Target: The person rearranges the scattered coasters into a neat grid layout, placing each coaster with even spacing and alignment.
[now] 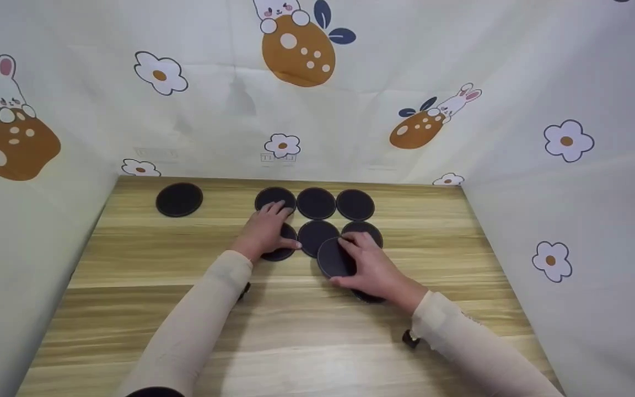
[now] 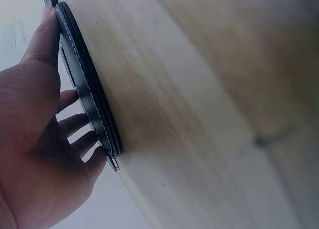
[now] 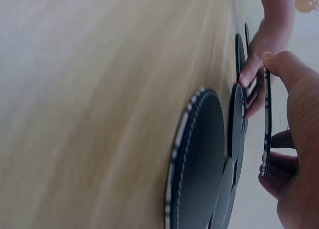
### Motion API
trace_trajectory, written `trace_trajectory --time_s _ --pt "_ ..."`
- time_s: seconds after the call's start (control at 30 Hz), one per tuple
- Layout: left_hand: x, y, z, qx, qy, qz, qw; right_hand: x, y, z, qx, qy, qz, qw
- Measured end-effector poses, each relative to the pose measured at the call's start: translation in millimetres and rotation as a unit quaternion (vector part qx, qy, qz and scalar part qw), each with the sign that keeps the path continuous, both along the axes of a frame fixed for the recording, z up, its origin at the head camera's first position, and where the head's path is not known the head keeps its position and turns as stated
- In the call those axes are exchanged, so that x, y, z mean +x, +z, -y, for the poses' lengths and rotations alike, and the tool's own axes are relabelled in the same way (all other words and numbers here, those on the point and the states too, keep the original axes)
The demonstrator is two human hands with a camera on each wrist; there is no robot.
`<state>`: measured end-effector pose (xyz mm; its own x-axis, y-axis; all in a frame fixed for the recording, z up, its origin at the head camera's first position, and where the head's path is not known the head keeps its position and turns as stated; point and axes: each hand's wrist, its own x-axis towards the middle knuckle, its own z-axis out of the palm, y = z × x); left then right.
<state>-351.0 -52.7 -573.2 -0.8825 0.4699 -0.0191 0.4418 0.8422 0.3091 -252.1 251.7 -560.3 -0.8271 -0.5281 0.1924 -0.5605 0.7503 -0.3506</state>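
Note:
Round black leather-look coasters with pale edge stitching lie on the wooden table. My right hand (image 1: 375, 270) pinches one coaster (image 1: 333, 259) by its rim between thumb and fingers; in the right wrist view this held coaster (image 3: 267, 119) appears edge-on, raised off the table. My left hand (image 1: 265, 229) rests over the left column, its fingers on the back-left coaster (image 1: 273, 194) and its thumb on the front-left coaster (image 1: 278, 255). In the left wrist view the left fingers and thumb span a coaster's (image 2: 87, 84) edge. Another coaster (image 1: 369, 298) lies partly hidden beneath the right hand.
The back row continues with a middle coaster (image 1: 316, 203) and a right coaster (image 1: 355, 205). Before them lie a middle coaster (image 1: 315, 234) and a partly covered right one (image 1: 362, 226). A lone coaster (image 1: 179, 199) is at the far left. Printed curtains (image 1: 213, 121) enclose the table (image 1: 146, 259).

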Motion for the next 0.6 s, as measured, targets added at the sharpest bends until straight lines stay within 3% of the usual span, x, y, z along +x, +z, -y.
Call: trace_trajectory --time_s 0.6 --pt "-0.2 0.7 -0.8 0.0 0.004 0.015 0.9999 24.5 -11.5 29.2 0.046 0.021 0.014 0.9986"
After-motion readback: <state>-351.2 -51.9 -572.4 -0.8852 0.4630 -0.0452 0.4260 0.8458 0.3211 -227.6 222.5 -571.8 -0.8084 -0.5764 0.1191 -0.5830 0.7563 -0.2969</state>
